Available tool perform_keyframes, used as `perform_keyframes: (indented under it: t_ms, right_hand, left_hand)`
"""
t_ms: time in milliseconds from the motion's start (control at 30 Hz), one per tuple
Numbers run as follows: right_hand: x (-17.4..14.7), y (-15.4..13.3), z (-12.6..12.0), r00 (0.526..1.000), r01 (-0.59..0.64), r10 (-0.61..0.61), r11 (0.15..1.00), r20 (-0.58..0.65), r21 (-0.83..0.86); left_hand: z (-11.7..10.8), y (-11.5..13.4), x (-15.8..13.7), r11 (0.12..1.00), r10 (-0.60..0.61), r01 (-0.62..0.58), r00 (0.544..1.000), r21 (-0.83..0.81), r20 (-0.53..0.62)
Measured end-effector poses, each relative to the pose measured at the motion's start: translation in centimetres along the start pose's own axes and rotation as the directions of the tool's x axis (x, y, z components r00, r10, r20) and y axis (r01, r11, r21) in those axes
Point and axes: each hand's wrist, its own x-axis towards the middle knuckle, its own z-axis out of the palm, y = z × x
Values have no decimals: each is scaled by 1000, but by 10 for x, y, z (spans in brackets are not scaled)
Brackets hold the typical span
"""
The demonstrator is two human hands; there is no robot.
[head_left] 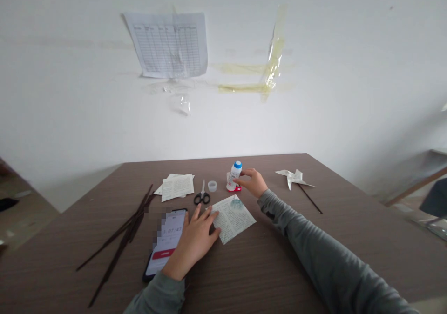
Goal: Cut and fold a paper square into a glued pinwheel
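My right hand [254, 183] reaches across the table and has its thumb and fingers around a small white bottle [233, 177] with a blue cap. The bottle leans slightly, with a red and white item [238, 188] at its base. My left hand [195, 239] lies palm down with fingers spread, its fingertips at the left edge of a square sheet of printed paper [232, 221]. That sheet has a bluish round picture near its top corner. Just beyond my left fingertips are black-handled scissors [202, 197] and a small clear cup [212, 186].
A phone [165, 244] showing a timer lies partly under my left hand. Thin dark sticks [127, 230] lie at the left, near stacked paper squares [179, 187]. At the right is a paper pinwheel [295, 177] on a stick. A wall [223, 132] rises behind the table.
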Motion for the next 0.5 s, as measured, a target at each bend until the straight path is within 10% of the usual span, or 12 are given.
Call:
perform_keyframes:
  t_ms: [500]
  right_hand:
    - [19,-29,47,983,-131,151,974,103,-183]
  left_hand:
    - [0,-7,-1,1000,-3,3,1000,-23,1]
